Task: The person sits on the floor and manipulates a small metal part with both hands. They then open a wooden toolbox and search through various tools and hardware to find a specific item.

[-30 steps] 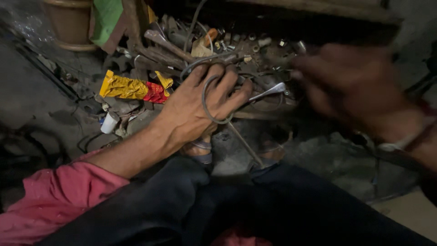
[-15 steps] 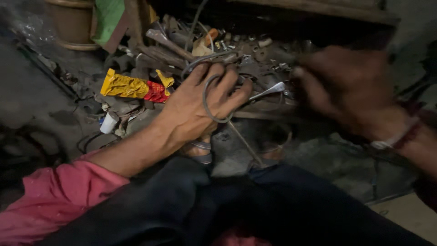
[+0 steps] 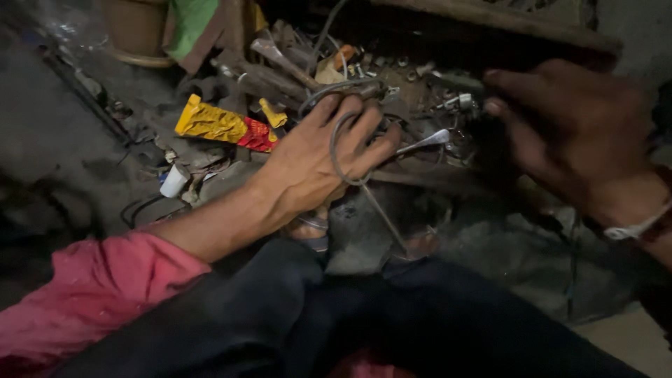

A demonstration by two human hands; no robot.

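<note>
My left hand (image 3: 318,164) rests on a heap of metal parts, its fingers curled around a loop of grey cable (image 3: 339,150) whose loose end runs down toward my knees. A shiny spanner (image 3: 423,142) lies just right of those fingers. My right hand (image 3: 574,129) hovers at the right over the same heap, fingers bent, next to a small metal fitting (image 3: 462,103); I see nothing held in it. A white band sits on that wrist.
A yellow and red tube (image 3: 220,124) lies left of my left hand, with a small white cap (image 3: 173,182) below it. Bolts, rods and wires (image 3: 364,70) crowd the far side. A brown pot (image 3: 136,31) and green cloth (image 3: 189,21) stand at the top left. My dark trousers (image 3: 364,322) fill the foreground.
My right hand has drifted slightly down and steadied beside the heap. My left hand keeps its hold on the cable loop and has not moved.
</note>
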